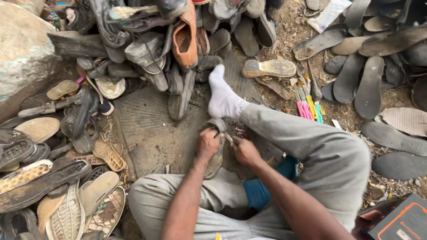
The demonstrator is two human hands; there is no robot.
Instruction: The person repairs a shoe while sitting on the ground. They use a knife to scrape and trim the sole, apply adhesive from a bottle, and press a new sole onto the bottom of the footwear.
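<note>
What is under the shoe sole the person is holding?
Under the shoe sole, held by the left hand, lies a ribbed grey mat dusted with dirt. The right hand works beside it. Whatever lies directly beneath the sole is hidden.

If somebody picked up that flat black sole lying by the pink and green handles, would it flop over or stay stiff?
The black sole would probably bend and droop somewhat, since it looks thin and flat like the others heaped around it. It is likely light for its size. It should not roll, and its dusty surface on the dirt ground suggests it would not be slippery.
</note>
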